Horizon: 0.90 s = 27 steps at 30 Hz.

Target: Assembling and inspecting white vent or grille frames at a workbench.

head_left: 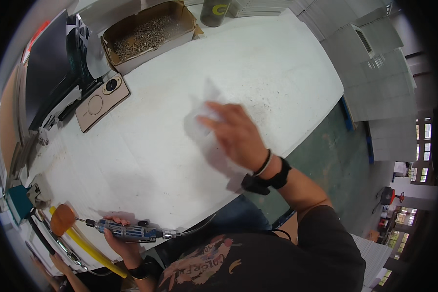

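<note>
My left hand (118,239), at the lower left near the table's front edge, is wrapped round a blue and grey powered screwdriver (131,232). The tool lies level, its bit pointing left and a thin hose leaving the metal fitting at its right end. My right hand (234,134) hovers over the middle of the white table (155,146), slightly blurred. Its thumb and forefinger stretch out to the left and stand apart; nothing shows between them. The other fingers are partly hidden.
An open cardboard box of small screws (148,36) stands at the back left, beside a gold phone (102,102). A yellow-handled mallet (63,220), a teal-headed tool (19,203) and a ratchet wrench (67,250) lie lower left. Another person's arms (61,270) reach in there.
</note>
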Tool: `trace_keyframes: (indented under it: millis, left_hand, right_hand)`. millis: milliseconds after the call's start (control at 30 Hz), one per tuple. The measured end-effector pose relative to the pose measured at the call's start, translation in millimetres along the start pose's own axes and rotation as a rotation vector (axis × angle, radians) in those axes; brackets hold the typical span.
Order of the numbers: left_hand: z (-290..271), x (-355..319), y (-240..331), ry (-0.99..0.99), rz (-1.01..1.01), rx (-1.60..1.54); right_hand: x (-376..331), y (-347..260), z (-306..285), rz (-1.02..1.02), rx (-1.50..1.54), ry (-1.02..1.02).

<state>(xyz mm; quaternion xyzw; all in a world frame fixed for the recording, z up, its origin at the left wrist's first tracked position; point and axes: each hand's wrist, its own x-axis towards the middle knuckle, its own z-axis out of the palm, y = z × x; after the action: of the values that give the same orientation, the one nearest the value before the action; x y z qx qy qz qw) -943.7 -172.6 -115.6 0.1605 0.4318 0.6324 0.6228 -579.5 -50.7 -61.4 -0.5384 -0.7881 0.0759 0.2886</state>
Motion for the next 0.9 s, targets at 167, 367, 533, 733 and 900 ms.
trace_keyframes:
  millis: [167, 367, 533, 733, 900]
  left_hand:
    - [0, -5, 2, 0.008, 0.032, -0.036]
    - [8, 2, -4, -0.062, 0.0, -0.06]
    - [11, -3, 1, -0.109, 0.011, -0.042]
    - [8, -2, 1, -0.046, 0.042, -0.002]
    - [17, 2, -5, -0.02, 0.044, -0.01]
  right_hand:
    - [-9, 29, 20, -0.023, -0.048, -0.168]
    - [-157, 269, -177, 1.185, -0.705, 0.154]
    - [-111, 178, -128, 0.422, -0.501, 0.446]
    - [-105, 200, -103, 0.253, -0.304, 0.119]
    - [-195, 345, -212, 1.064, -0.694, 0.274]
